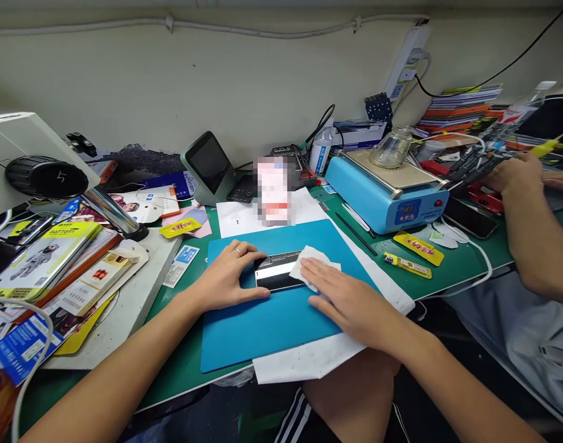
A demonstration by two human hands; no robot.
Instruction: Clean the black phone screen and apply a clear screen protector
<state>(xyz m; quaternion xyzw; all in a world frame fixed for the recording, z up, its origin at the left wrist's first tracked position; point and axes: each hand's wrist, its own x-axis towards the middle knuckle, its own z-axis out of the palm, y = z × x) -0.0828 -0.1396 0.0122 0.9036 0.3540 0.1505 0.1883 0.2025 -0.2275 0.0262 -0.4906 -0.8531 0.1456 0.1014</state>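
A black glossy phone (276, 271), streaked by a bright reflection, lies flat on a blue mat (244, 335). My left hand (230, 277) grips its left end, with the thumb on the near edge and the fingers on the far edge. In my right hand (341, 295) is a folded white wipe (309, 258), pressed by the fingertips onto the phone's right part. That end of the phone is hidden under the wipe and fingers.
White paper (304, 363) lies under the mat. Behind stand a display device (210, 163) and a blue heating plate (387, 197) with a glass jar (392, 147). Boxes (45, 255) crowd the left. At right, a co-worker's hand (516, 175) works among tools.
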